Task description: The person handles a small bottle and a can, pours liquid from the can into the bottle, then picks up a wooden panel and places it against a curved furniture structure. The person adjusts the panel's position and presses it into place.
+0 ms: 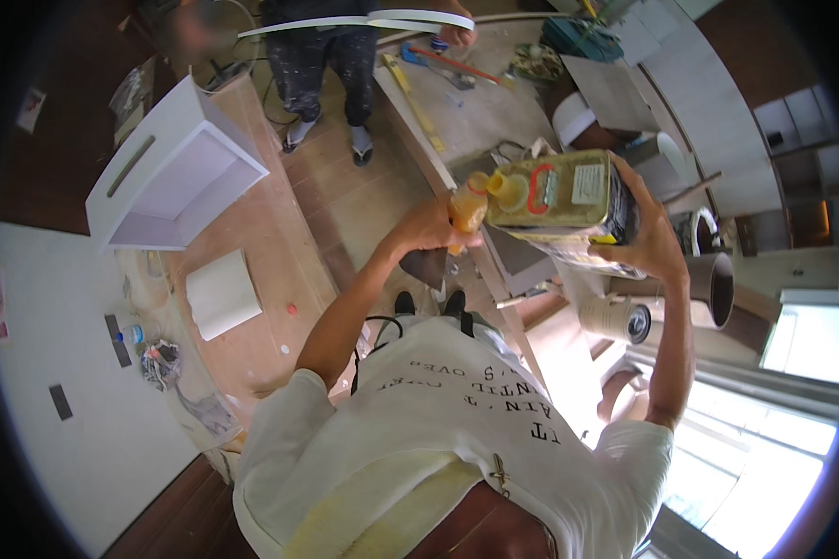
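Observation:
My left hand (426, 226) is closed around a small translucent bottle (468, 211) with amber-orange contents, its mouth upward. In my right hand (654, 238) is a large rectangular metal can (564, 210), tilted over toward the left, gripped at its far end and underside. A red carry handle (540, 189) and a white label show on the can's top. Its yellow spout (505, 190) meets the bottle's mouth; whether liquid is flowing between them, I cannot tell.
A workbench (480, 116) with a yellow level (414, 102), a red-and-blue tool (452, 63) and curved sheets lies ahead right. At left, a white box-shaped cabinet (172, 172) and a white panel (224, 293) rest on boards. Another person (324, 79) stands ahead, holding a white strip.

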`<state>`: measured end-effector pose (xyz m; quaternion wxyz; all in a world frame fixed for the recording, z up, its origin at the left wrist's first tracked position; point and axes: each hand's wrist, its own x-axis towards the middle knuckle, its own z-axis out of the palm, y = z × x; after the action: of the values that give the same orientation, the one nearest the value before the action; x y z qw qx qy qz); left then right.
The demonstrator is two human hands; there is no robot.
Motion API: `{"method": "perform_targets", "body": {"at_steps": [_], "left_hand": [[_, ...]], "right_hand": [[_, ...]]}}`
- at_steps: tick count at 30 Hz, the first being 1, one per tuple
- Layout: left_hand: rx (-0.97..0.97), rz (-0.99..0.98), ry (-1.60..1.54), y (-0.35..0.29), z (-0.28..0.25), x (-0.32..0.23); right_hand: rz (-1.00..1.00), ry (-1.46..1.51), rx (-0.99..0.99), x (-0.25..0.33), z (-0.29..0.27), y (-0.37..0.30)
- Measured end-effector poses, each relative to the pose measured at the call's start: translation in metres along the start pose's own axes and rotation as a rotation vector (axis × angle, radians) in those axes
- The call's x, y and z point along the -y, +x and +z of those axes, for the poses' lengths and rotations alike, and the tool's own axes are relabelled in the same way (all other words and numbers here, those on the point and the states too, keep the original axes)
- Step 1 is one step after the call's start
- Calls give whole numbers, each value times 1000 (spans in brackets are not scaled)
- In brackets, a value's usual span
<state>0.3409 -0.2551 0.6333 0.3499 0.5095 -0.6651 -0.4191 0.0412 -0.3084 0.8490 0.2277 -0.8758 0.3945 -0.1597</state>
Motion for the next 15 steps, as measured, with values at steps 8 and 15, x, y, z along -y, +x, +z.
{"method": "perform_targets", "body": {"at_steps": [8,15], "left_hand": [[42,-194,89,21,-2,-36],[40,-139,418,62,36,-17]], "right_hand": [[105,97,-130,-46,16,-36],[165,7,-155,-86,-2,-58]]}}
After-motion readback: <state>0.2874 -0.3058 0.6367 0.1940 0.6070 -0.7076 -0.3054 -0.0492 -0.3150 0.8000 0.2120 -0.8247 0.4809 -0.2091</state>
